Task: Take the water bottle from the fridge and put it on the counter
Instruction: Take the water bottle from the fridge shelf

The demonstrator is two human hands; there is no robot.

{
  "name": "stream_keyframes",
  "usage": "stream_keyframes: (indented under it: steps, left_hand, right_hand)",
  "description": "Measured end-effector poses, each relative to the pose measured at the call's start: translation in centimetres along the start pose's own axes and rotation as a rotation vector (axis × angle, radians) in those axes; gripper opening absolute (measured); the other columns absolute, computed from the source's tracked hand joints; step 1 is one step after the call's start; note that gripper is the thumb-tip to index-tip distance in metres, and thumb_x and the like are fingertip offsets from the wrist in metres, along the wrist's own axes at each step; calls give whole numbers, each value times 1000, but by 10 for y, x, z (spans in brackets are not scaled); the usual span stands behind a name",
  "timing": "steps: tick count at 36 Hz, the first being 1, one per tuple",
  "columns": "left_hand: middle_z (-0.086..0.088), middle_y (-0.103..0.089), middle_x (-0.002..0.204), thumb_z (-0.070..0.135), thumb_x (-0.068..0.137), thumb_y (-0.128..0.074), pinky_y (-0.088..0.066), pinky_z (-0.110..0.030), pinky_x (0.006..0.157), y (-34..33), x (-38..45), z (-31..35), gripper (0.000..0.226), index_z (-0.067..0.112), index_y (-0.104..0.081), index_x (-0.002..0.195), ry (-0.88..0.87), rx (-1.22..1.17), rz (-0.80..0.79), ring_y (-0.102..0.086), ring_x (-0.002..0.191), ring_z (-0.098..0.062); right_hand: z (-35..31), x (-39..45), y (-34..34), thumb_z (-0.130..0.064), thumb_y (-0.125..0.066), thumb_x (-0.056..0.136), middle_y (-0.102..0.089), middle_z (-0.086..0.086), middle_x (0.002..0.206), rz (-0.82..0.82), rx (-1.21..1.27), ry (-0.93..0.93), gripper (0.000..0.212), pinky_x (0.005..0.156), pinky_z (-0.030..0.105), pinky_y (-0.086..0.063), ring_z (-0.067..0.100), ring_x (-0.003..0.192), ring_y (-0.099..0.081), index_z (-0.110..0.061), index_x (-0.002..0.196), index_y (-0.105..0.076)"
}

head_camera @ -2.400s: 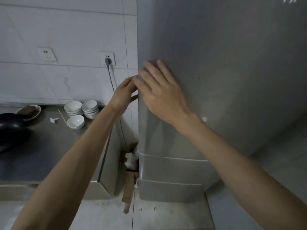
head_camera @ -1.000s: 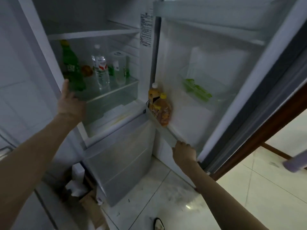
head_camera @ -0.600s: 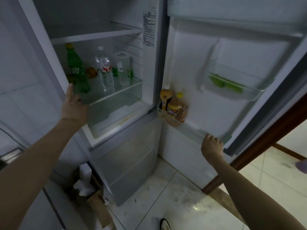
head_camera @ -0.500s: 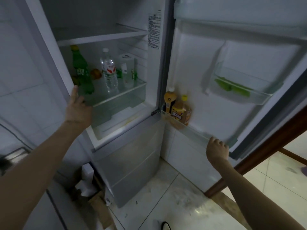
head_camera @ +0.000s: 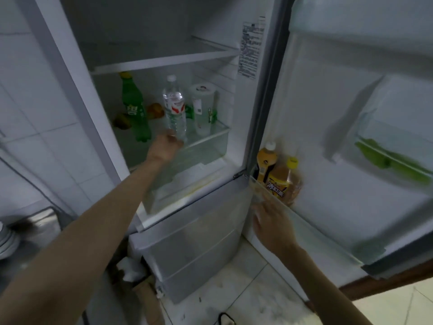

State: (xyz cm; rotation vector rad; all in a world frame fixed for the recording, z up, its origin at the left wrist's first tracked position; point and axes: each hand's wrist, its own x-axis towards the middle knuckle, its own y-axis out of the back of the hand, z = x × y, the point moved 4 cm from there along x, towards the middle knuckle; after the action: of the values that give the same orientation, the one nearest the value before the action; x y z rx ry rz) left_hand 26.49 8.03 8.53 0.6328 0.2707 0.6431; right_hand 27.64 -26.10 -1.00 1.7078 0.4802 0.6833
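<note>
**Left hand at the foot of the water bottle in the open fridge**

At the far left, a steel worktop (head_camera: 39, 221) with a dull, brushed sheen carries a stack of white bowls (head_camera: 5, 241) at the frame edge. The fridge (head_camera: 199, 249) stands open beside it, grey metal outside, white plastic within. On its glass shelf a green plastic soda bottle (head_camera: 136, 109) stands with a yellow cap; just right of it is the water bottle (head_camera: 174, 106) — clear, ribbed, white-capped, with a red-and-white label. It stands upright, long axis vertical, cap up. A white cylindrical tub (head_camera: 203, 109) sits just to its right.

The left hand (head_camera: 164, 147) reaches in low, fingers curled loosely at the bottle's base; whether they have closed on it I cannot tell.

Further right, the door's lower rack holds two amber drink bottles (head_camera: 283, 181). The right hand (head_camera: 271, 225) is spread open — fingers toward that rack, holding nothing. A clear door bin at far right holds something green (head_camera: 389, 160), blurred.
</note>
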Motion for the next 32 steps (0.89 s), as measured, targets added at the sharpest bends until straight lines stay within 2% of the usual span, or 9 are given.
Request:
stream_keyframes:
  steps: [3, 6, 10, 17, 21, 23, 25, 28, 32]
  left_hand:
    - [-11, -67, 137, 20, 96, -68, -49, -32, 96, 7, 48, 9, 35, 10, -58, 128, 65, -210, 104, -65, 112, -23]
    - [-11, -64, 143, 14, 90, -77, -50, -36, 108, 11, 94, 18, 56, 6, -53, 140, 55, -307, 149, -65, 127, -26]
    - [-12, -61, 144, 17, 82, -86, -50, -38, 110, 4, 138, 26, 67, 11, -47, 136, 63, -389, 231, -63, 122, -22]
    - [-12, -61, 141, 12, 81, -86, -52, -42, 114, -17, 172, 25, 82, 5, -38, 147, 62, -480, 311, -62, 131, -27]
    - [-1, -60, 132, 21, 80, -87, -55, -23, 100, -24, 174, 17, 87, 10, -34, 149, 48, -458, 344, -60, 117, -15]
    - [2, -61, 132, 26, 78, -89, -49, -3, 80, -24, 170, 12, 88, 13, -36, 148, 20, -441, 379, -61, 114, -11]
    - [3, -62, 131, 30, 76, -89, -49, 3, 69, -21, 159, 8, 87, 13, -39, 145, 2, -421, 427, -65, 109, -7]
    - [18, -61, 113, 29, 76, -89, -48, 8, 70, -15, 136, 9, 80, 16, -42, 139, -15, -450, 504, -65, 93, 20]
    - [22, -60, 110, 28, 76, -89, -52, 1, 83, 2, 86, 23, 77, 19, -41, 136, -72, -462, 632, -62, 93, 27]
  right_hand:
    - [-20, 27, -26, -26, -49, 98, -66, 1, 120, -146, 102, 97, 29, 96, 35, -47, 24, 118, -58, -18, 120, -65]
    - [-22, 64, -33, -22, -57, 93, -67, 3, 117, -49, 92, 176, 31, 96, 37, -52, 26, 117, -60, -15, 122, -65]
    - [-11, 136, -41, -18, -60, 92, -66, 8, 124, -1, 23, 296, 35, 104, 43, -51, 31, 126, -57, -11, 126, -64]
    - [-8, 228, -117, -33, -50, 101, -53, 16, 141, -280, 44, 305, 47, 116, 44, -36, 37, 138, -43, -7, 140, -50]
    - [-23, 237, -167, -45, -39, 104, -17, 22, 166, -441, 69, 232, 71, 126, 49, -17, 37, 155, -16, -1, 157, -22]
    - [-27, 233, -179, -46, -39, 104, -21, 27, 163, -395, 82, 226, 73, 125, 53, -18, 42, 152, -21, 6, 154, -27]
    - [-28, 230, -181, -46, -41, 101, -39, 31, 153, -316, 83, 226, 72, 118, 58, -33, 47, 143, -39, 11, 145, -44]
    - [-26, 228, -185, -49, -34, 98, -47, 30, 148, -282, 58, 236, 75, 113, 59, -40, 46, 139, -46, 10, 140, -51]
    - [-24, 229, -194, -49, -34, 104, -21, 24, 164, -311, 66, 241, 74, 127, 53, -15, 40, 154, -18, 4, 155, -28]
